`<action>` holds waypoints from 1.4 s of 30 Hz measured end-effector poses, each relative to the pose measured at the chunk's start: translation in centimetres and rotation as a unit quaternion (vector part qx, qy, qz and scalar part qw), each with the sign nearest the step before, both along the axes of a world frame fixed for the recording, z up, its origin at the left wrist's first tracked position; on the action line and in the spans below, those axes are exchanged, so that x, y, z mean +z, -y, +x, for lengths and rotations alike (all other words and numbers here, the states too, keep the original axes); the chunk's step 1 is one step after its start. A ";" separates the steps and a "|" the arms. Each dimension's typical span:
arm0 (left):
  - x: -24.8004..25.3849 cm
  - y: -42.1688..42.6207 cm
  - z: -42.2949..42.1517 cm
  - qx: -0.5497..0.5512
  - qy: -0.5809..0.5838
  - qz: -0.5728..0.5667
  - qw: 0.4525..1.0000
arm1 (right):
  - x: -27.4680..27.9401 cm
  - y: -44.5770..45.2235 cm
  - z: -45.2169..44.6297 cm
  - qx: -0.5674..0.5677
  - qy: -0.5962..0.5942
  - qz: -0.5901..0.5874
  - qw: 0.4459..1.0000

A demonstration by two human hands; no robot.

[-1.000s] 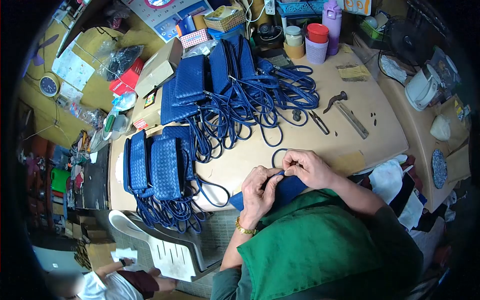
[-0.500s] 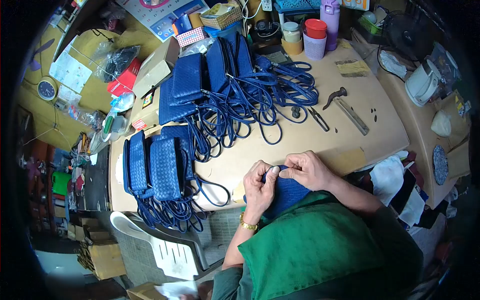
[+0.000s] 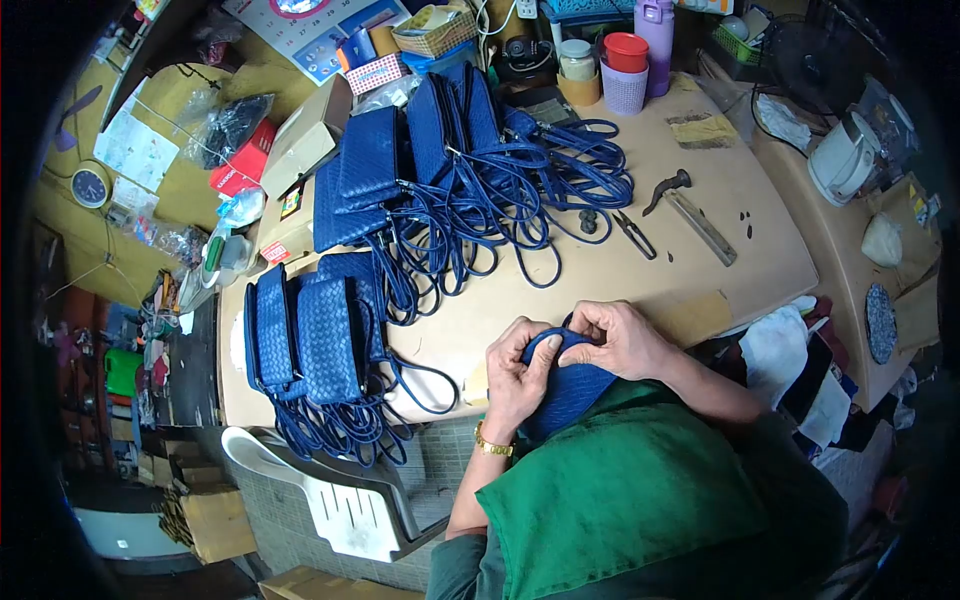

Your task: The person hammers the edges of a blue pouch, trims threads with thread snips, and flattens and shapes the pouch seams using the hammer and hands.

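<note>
In the head view, a dark blue woven pouch (image 3: pixel 572 398) is held over my lap at the table's front edge. My left hand (image 3: pixel 520 372) pinches its upper edge from the left, thumb on the near face. My right hand (image 3: pixel 622 340) grips the same edge from the right, its thumb bent close to the left one. The edge bows upward between both hands. The pouch's lower part rests against a green apron (image 3: pixel 620 495). What the hidden fingertips touch behind the edge cannot be seen.
Blue woven bags with long straps lie in a back pile (image 3: pixel 370 160) and a front-left pile (image 3: pixel 330 335). Thread snips (image 3: pixel 636 236), a hammer (image 3: pixel 695 220) and a purple cup (image 3: pixel 625 88) are on the table (image 3: pixel 470 315). A white chair (image 3: pixel 345 515) stands at lower left.
The pouch's upper edge now bows up between my hands, and my thumbs are slightly farther apart. A hand with something white at the bottom edge has gone from view.
</note>
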State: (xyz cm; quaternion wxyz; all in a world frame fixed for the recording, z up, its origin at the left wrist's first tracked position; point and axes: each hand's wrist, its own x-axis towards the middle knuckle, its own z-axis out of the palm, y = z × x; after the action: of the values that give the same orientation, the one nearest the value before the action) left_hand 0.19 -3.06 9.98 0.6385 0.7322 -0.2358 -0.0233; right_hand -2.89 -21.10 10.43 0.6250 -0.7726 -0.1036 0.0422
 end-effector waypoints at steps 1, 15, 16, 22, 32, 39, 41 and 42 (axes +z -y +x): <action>0.2 0.1 -0.1 0.000 -0.001 -0.001 1.000 | 0.0 -0.1 -0.1 -0.005 -0.004 0.032 0.999; -1.0 -0.3 -0.3 0.019 -0.077 -0.066 0.995 | -0.6 -0.1 -0.4 -0.026 0.073 -0.055 0.995; -0.6 -0.3 -0.2 0.016 -0.096 -0.096 0.991 | 0.0 0.0 -0.5 -0.029 0.032 -0.019 0.999; 0.0 -1.1 0.5 -0.030 -0.176 -0.152 0.972 | 0.2 0.5 -1.0 -0.035 -0.014 0.020 0.999; -2.4 -2.0 1.6 0.027 -0.198 -0.201 0.959 | -0.6 2.0 -1.7 0.073 -0.083 0.175 0.978; -0.2 0.1 0.1 0.066 0.176 0.142 0.972 | -1.1 1.6 -0.8 0.016 -0.126 0.164 0.978; 0.2 0.3 -0.1 0.077 0.189 0.147 0.968 | -0.8 1.2 -0.8 0.005 -0.117 0.153 0.981; 0.0 -0.1 0.4 0.072 0.141 0.145 0.977 | -0.8 1.1 -0.9 -0.002 -0.064 0.089 0.994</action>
State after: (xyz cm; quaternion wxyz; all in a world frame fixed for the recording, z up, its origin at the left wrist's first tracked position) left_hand 0.63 -2.99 9.95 0.4854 0.8282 -0.2644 0.0923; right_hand -3.77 -22.17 9.67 0.6965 -0.7099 -0.0657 0.0810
